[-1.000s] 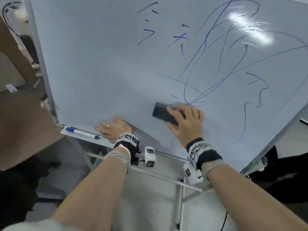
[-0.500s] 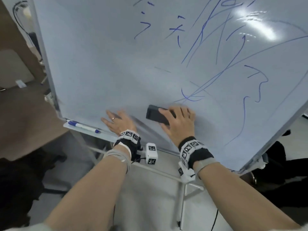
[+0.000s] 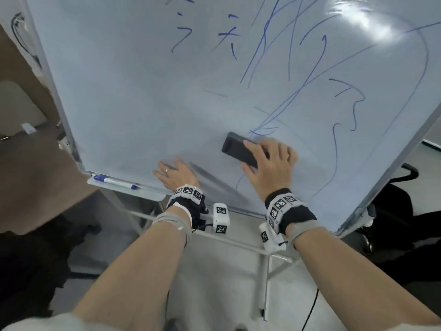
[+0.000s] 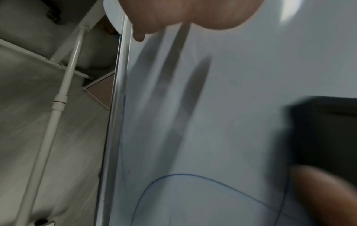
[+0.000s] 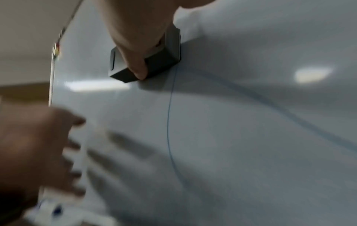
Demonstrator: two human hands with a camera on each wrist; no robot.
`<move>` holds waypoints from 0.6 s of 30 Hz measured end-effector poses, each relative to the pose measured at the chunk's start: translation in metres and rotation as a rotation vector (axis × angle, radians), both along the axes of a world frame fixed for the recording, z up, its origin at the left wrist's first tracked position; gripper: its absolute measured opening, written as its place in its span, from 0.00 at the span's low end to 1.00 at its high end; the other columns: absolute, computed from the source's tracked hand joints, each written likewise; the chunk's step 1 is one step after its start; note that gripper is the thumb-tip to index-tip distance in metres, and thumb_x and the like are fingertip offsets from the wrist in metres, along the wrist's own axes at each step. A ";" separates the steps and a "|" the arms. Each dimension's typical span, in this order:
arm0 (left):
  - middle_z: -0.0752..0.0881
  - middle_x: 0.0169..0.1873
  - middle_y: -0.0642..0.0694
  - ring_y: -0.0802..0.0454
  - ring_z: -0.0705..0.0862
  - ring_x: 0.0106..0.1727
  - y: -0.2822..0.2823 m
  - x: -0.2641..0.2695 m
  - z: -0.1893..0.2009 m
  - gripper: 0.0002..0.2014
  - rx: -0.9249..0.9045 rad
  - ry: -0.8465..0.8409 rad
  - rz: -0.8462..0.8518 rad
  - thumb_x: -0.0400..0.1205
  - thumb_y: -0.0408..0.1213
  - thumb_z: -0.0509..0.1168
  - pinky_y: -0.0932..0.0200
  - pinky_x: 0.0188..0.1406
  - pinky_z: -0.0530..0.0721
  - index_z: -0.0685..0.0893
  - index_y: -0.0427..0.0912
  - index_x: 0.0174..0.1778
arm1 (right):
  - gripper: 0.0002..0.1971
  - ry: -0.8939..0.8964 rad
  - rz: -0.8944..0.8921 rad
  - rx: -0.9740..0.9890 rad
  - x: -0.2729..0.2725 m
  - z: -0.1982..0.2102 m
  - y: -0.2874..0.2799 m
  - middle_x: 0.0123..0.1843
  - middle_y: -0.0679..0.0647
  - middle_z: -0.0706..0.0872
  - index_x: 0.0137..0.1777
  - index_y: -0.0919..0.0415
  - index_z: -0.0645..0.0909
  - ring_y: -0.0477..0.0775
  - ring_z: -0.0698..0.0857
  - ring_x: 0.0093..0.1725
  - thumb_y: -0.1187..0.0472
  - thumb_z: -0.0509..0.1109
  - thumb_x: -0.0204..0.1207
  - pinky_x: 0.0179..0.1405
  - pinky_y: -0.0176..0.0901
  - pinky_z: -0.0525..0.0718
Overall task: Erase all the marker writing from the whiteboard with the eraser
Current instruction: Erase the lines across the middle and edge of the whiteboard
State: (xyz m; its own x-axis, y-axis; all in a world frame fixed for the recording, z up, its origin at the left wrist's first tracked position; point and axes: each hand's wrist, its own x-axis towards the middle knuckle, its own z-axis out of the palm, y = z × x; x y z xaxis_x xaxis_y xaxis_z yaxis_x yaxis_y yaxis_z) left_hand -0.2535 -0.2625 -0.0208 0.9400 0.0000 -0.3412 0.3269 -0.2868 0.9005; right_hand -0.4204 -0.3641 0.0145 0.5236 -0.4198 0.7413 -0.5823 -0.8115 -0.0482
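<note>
The whiteboard point(image 3: 133, 91) stands tilted on its stand and fills most of the head view. Blue marker writing point(image 3: 298, 75) covers its upper middle and right; a thin blue curve point(image 5: 170, 122) runs below the eraser. My right hand point(image 3: 267, 163) grips the dark grey block eraser point(image 3: 235, 149) and presses it flat on the board at lower centre. The eraser point(image 5: 154, 61) shows with my thumb across its side. My left hand point(image 3: 176, 174) lies flat with straight fingers on the board's lower edge, left of the eraser.
A blue-capped marker point(image 3: 114, 182) lies in the tray point(image 3: 152, 195) under the board's lower left corner. White stand legs point(image 3: 265, 271) cross the grey floor below. A brown surface point(image 3: 35, 175) is at left, dark chairs point(image 3: 393, 211) at right.
The eraser and my right hand slid left and down, then back up to the right. The loop of lines left of the eraser is wiped away. My left hand stays on the board's lower edge.
</note>
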 end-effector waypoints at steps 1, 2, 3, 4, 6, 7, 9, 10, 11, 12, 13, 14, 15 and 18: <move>0.48 0.87 0.41 0.39 0.55 0.86 -0.003 -0.002 0.003 0.32 -0.002 0.003 0.010 0.88 0.52 0.52 0.45 0.85 0.53 0.55 0.43 0.87 | 0.23 -0.116 -0.054 -0.011 -0.002 0.023 -0.010 0.58 0.53 0.83 0.64 0.46 0.84 0.59 0.77 0.55 0.47 0.79 0.69 0.60 0.56 0.68; 0.49 0.87 0.40 0.39 0.56 0.86 -0.008 -0.005 0.006 0.33 -0.009 0.009 0.016 0.88 0.52 0.52 0.45 0.85 0.53 0.56 0.42 0.87 | 0.22 -0.224 -0.103 -0.017 -0.003 0.046 -0.021 0.59 0.53 0.83 0.65 0.46 0.84 0.59 0.76 0.56 0.45 0.77 0.71 0.60 0.56 0.68; 0.50 0.87 0.39 0.38 0.56 0.86 -0.012 -0.008 0.010 0.33 -0.018 0.017 0.019 0.88 0.53 0.52 0.45 0.85 0.53 0.56 0.40 0.86 | 0.22 -0.314 -0.145 -0.024 -0.004 0.067 -0.032 0.59 0.53 0.83 0.66 0.46 0.83 0.58 0.75 0.56 0.43 0.76 0.73 0.59 0.55 0.68; 0.50 0.86 0.39 0.37 0.57 0.85 -0.017 -0.011 0.013 0.34 -0.022 0.026 0.018 0.88 0.53 0.52 0.45 0.85 0.53 0.56 0.40 0.86 | 0.22 -0.372 -0.172 -0.022 -0.005 0.080 -0.039 0.60 0.54 0.83 0.66 0.46 0.82 0.58 0.74 0.56 0.43 0.76 0.73 0.58 0.54 0.68; 0.51 0.86 0.38 0.37 0.57 0.85 -0.023 -0.016 0.014 0.34 -0.024 0.034 0.026 0.87 0.53 0.53 0.46 0.85 0.53 0.56 0.39 0.86 | 0.23 -0.371 -0.151 -0.016 -0.004 0.083 -0.040 0.60 0.54 0.83 0.66 0.45 0.83 0.58 0.74 0.56 0.45 0.77 0.70 0.56 0.54 0.68; 0.53 0.86 0.37 0.36 0.58 0.84 -0.024 -0.019 0.013 0.33 -0.021 0.026 0.030 0.87 0.52 0.53 0.45 0.84 0.54 0.57 0.39 0.86 | 0.23 -0.305 -0.109 -0.017 -0.002 0.070 -0.035 0.60 0.54 0.83 0.65 0.45 0.83 0.58 0.75 0.56 0.46 0.77 0.69 0.57 0.54 0.68; 0.55 0.85 0.36 0.34 0.60 0.83 -0.023 -0.022 0.007 0.33 -0.007 0.002 0.040 0.87 0.51 0.55 0.44 0.83 0.57 0.58 0.37 0.85 | 0.25 -0.048 0.024 -0.022 -0.003 0.024 -0.020 0.59 0.54 0.83 0.63 0.46 0.84 0.59 0.76 0.57 0.48 0.81 0.65 0.59 0.55 0.68; 0.54 0.85 0.36 0.34 0.60 0.83 -0.021 -0.022 0.003 0.33 0.002 0.001 0.039 0.87 0.51 0.55 0.44 0.83 0.56 0.58 0.37 0.85 | 0.26 0.092 0.084 -0.024 -0.006 0.000 -0.011 0.58 0.54 0.83 0.62 0.46 0.84 0.60 0.76 0.57 0.49 0.84 0.63 0.61 0.56 0.67; 0.53 0.86 0.36 0.35 0.59 0.84 -0.019 -0.020 -0.001 0.33 0.012 0.001 0.040 0.87 0.51 0.55 0.44 0.84 0.56 0.58 0.38 0.85 | 0.27 0.189 0.108 -0.030 -0.011 -0.015 -0.006 0.57 0.54 0.83 0.62 0.46 0.84 0.60 0.77 0.57 0.50 0.85 0.61 0.61 0.57 0.67; 0.53 0.86 0.36 0.35 0.59 0.84 -0.018 -0.018 -0.006 0.34 0.024 0.002 0.044 0.87 0.51 0.55 0.44 0.84 0.56 0.57 0.38 0.85 | 0.27 0.207 0.103 -0.020 -0.014 -0.017 -0.007 0.56 0.54 0.83 0.62 0.46 0.84 0.60 0.78 0.56 0.50 0.85 0.61 0.61 0.57 0.68; 0.53 0.86 0.36 0.35 0.59 0.84 -0.015 -0.016 -0.009 0.34 0.037 0.002 0.053 0.86 0.51 0.56 0.44 0.84 0.55 0.58 0.38 0.85 | 0.26 0.135 0.072 -0.004 -0.015 -0.009 -0.012 0.55 0.54 0.83 0.62 0.46 0.85 0.60 0.78 0.55 0.50 0.84 0.62 0.61 0.56 0.68; 0.54 0.85 0.36 0.35 0.59 0.84 -0.014 -0.014 -0.013 0.34 0.051 0.002 0.066 0.86 0.51 0.56 0.44 0.84 0.55 0.58 0.38 0.85 | 0.25 0.007 0.025 0.012 -0.014 0.006 -0.019 0.56 0.54 0.83 0.62 0.47 0.85 0.60 0.78 0.54 0.50 0.83 0.64 0.60 0.56 0.68; 0.54 0.85 0.36 0.36 0.59 0.84 -0.013 -0.012 -0.014 0.34 0.062 0.010 0.079 0.86 0.51 0.56 0.45 0.84 0.54 0.58 0.38 0.85 | 0.23 -0.130 -0.015 0.006 -0.012 0.024 -0.027 0.56 0.53 0.83 0.63 0.47 0.85 0.59 0.77 0.54 0.49 0.81 0.66 0.60 0.55 0.68; 0.52 0.86 0.37 0.37 0.57 0.85 -0.014 -0.016 -0.013 0.34 0.069 0.038 0.071 0.87 0.52 0.54 0.44 0.85 0.54 0.56 0.38 0.86 | 0.22 -0.298 -0.044 -0.060 -0.006 0.061 -0.044 0.58 0.53 0.84 0.64 0.47 0.85 0.58 0.76 0.55 0.48 0.78 0.69 0.59 0.54 0.69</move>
